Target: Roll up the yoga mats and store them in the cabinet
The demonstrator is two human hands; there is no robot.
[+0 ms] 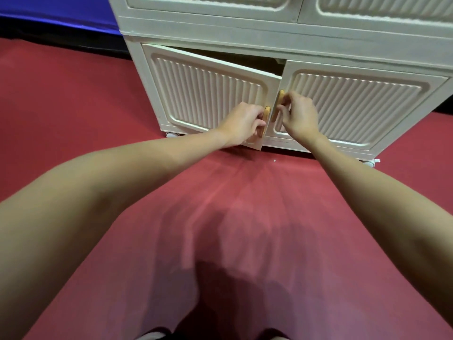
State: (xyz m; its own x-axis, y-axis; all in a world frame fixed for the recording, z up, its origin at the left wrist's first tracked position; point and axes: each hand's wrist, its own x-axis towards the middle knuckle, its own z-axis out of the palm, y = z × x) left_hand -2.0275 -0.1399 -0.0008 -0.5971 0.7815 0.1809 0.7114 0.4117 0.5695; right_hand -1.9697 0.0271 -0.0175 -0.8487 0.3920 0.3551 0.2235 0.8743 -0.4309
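Red floor; hands (245, 122) (300, 116) grip upright cabinet (245, 33) handles (266, 114).

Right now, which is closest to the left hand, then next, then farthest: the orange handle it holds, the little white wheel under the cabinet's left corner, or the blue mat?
1. Orange handle, gripped by the left hand.
2. Small white wheel, lower left.
3. Blue mat, far upper left.

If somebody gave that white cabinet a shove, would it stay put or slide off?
The cabinet would probably roll rather than stay: small white casters show under its base. It looks like moulded plastic, so likely light for its size. The left hand and right hand grip its orange handles, so pulling may tug it forward.
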